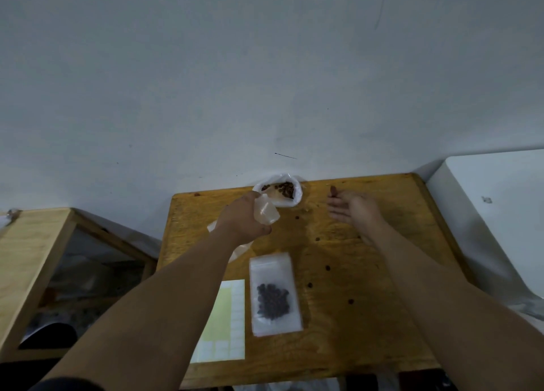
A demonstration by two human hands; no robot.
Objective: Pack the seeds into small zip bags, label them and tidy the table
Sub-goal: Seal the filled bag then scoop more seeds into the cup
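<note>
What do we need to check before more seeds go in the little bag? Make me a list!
1. Empty zip bag held in the left hand: ok.
2. Its mouth open: cannot tell.
3. Big seed bag open, seeds showing: ok.
4. Right hand open, near the big seed bag: ok.
5. No loose seeds on the table: not ok, several lie scattered.
6. Filled zip bag labelled: not ok, no label shows; the label sheet lies beside it.
</note>
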